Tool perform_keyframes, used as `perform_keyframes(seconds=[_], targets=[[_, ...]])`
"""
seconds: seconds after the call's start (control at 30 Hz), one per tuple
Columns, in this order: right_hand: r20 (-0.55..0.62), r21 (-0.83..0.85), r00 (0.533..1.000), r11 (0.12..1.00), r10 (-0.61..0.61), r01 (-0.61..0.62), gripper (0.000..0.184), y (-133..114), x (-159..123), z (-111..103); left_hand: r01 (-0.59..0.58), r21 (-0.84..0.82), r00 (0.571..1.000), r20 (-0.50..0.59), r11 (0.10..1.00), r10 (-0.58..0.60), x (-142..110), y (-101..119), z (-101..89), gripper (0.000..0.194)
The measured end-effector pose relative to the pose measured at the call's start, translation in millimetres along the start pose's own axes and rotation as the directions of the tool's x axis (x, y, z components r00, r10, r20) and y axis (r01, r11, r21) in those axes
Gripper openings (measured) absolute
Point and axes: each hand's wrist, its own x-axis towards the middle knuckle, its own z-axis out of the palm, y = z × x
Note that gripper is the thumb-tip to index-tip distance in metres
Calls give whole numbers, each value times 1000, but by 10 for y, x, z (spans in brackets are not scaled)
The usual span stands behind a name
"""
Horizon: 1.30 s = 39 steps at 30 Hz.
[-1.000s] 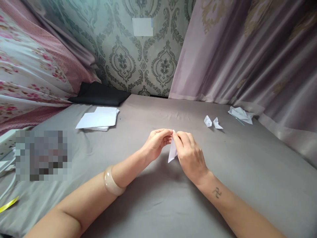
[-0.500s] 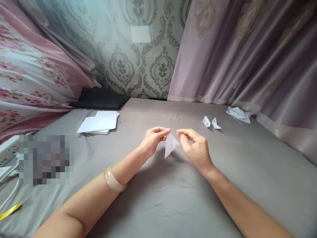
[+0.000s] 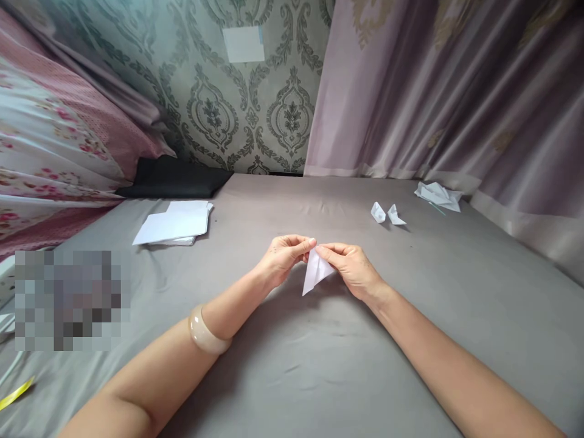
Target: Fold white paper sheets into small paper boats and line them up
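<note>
Between my hands hangs a folded sheet of white paper point(image 3: 316, 272), triangular in outline, with a crease line down its face and one point hanging downward. My left hand point(image 3: 288, 257) pinches its top corner between thumb and fingers. The thumb and fingers of my right hand point(image 3: 353, 266) are closed on its upper right edge, close to the left fingertips. The paper is held a little above the grey sheet point(image 3: 283, 377). Part of the paper's right side is hidden by my right fingers.
Two small folded paper boats point(image 3: 378, 212) stand at the back right. Beyond them lies a pile of folded paper point(image 3: 438, 194) with a thin greenish stick point(image 3: 437, 208). A stack of white paper point(image 3: 176, 222) is at left, near a black cloth point(image 3: 176, 177). A yellow strip point(image 3: 16, 393) lies front left.
My right hand has moved left and taken hold of the folded paper, which it was apart from before. The left hand keeps its pinch. The camera view has shifted slightly.
</note>
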Motion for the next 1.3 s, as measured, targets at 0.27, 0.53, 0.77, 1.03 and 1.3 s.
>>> perform_keyframes(seconds=[0.27,0.53,0.77,1.03,1.3], targets=[[-169,-32,986,999,-14,9,29,129,45,5,-27,207,998,-47,978,38,-7,-52,23,22],[-92,21,993,997,71,-70,31,87,17,48,-47,252,997,-52,967,62,9,-111,11,14],[-61,15,993,994,105,-104,28,67,36,17,2,209,998,-69,978,13,21,-109,-4,5],[-14,96,994,989,111,-109,24,82,46,-16,20,146,996,-91,989,-6,-7,-64,25,9],[-66,339,988,935,140,-110,25,88,184,-225,77,-15,991,108,997,-75,-9,-83,-16,29]])
